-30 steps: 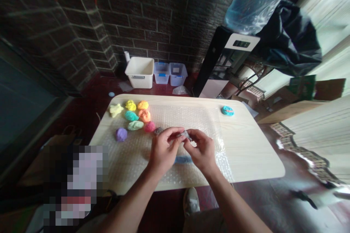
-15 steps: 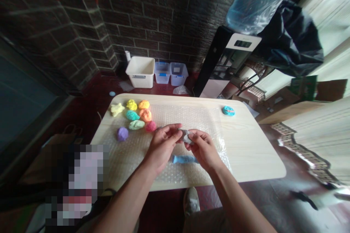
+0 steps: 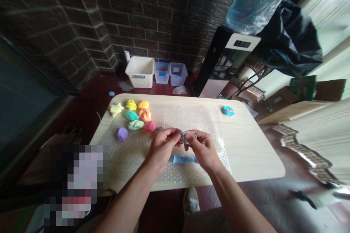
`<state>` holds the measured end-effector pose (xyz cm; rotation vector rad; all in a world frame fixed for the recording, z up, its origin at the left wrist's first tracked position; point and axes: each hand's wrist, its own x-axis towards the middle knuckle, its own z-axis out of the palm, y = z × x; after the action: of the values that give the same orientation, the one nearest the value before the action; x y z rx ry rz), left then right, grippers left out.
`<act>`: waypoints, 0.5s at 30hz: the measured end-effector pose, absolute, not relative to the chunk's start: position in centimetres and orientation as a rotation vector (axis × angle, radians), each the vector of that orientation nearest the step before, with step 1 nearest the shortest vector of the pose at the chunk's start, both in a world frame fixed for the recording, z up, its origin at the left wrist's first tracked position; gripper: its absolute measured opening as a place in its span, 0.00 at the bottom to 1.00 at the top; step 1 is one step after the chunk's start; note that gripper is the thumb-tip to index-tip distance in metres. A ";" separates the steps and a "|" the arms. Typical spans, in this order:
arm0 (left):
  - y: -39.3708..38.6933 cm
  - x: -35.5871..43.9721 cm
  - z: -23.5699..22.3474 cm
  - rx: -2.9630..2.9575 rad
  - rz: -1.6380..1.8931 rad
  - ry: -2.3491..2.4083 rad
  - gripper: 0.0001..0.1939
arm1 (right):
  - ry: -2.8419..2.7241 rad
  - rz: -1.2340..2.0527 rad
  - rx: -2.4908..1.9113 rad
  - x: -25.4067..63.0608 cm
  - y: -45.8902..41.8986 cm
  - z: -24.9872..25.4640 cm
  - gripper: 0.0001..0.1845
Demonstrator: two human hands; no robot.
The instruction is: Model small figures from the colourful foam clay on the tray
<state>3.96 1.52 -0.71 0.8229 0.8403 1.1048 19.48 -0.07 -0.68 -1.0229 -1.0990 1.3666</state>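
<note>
Between my two hands is a small grey lump of modelling clay [image 3: 186, 137], pinched from both sides above the table. My left hand [image 3: 164, 145] is closed on its left end, thumb on top. On the other end, my right hand [image 3: 202, 146] presses with its thumb, fingers curled beneath. Below the hands lies a flat blue strip [image 3: 183, 159], its right end hidden by my right hand. Just beyond my left hand a dark grey lump [image 3: 159, 129] shows in part, beside a red clay lump [image 3: 150, 126].
Bubble wrap [image 3: 191, 114] covers the middle of the wooden table [image 3: 254, 153]. Several coloured clay lumps, among them a purple one [image 3: 121, 134], sit at the left. A blue round piece [image 3: 228, 110] lies far right. Beyond stand plastic bins [image 3: 140, 76] and a water dispenser [image 3: 218, 65].
My right thumb has shifted left over the grey clay and covers more of its middle. The dark grey lump beyond my left hand shows more. The other clay pieces stay put.
</note>
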 end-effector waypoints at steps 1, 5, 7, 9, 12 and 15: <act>1.5 4.0 -0.7 0.781 1.098 0.819 0.10 | -1.084 1.382 -1.012 19.3 -0.1 -0.5 0.16; 1.5 3.9 -0.2 0.686 1.089 0.747 0.10 | -0.971 1.466 -0.972 19.1 0.0 -0.1 0.18; 1.5 3.7 0.1 0.697 1.112 0.746 0.10 | -0.931 1.486 -0.976 19.2 0.1 -0.2 0.17; 1.5 3.5 0.2 0.753 1.127 0.789 0.11 | -0.952 1.455 -1.018 19.3 0.1 -0.4 0.16; 1.6 3.3 0.1 0.851 1.093 0.835 0.15 | -0.981 1.381 -1.075 19.4 0.2 -0.6 0.16; 1.8 3.0 -0.4 0.887 1.094 0.828 0.15 | -0.894 1.459 -1.031 19.6 0.2 -0.4 0.18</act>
<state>3.03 1.83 -0.38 0.8871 0.8277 1.0936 19.60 0.21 -0.42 -1.0312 -0.8944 1.4593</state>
